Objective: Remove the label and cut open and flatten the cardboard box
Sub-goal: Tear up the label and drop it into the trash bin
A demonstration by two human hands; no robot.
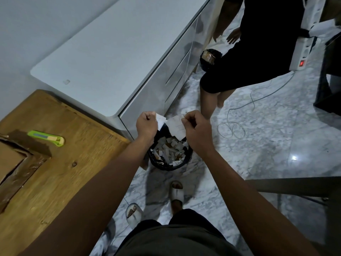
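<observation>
Only a corner of the cardboard box (pixel 11 161) shows, cut off by the left edge, lying on the wooden desk (pixel 60 174) with brown tape along its edges. Any print on the label (pixel 177 127) is too faint to read. It is a white sheet in two pieces: the left hand (pixel 147 124), curled into a fist, pinches the smaller piece, and the right hand (pixel 196 130) pinches the larger one at its far corner between thumb and fingertips. Both pieces hang over a black waste bin (pixel 170 154) on the marble floor (pixel 258 145). The arms hide its near rim. Inside it is a heap of torn white and brown paper scraps. A green box cutter (pixel 47 138) lies on the desk, far of the box corner. A second person (pixel 249 52), in black, stands at far right, cut off by the top edge.
</observation>
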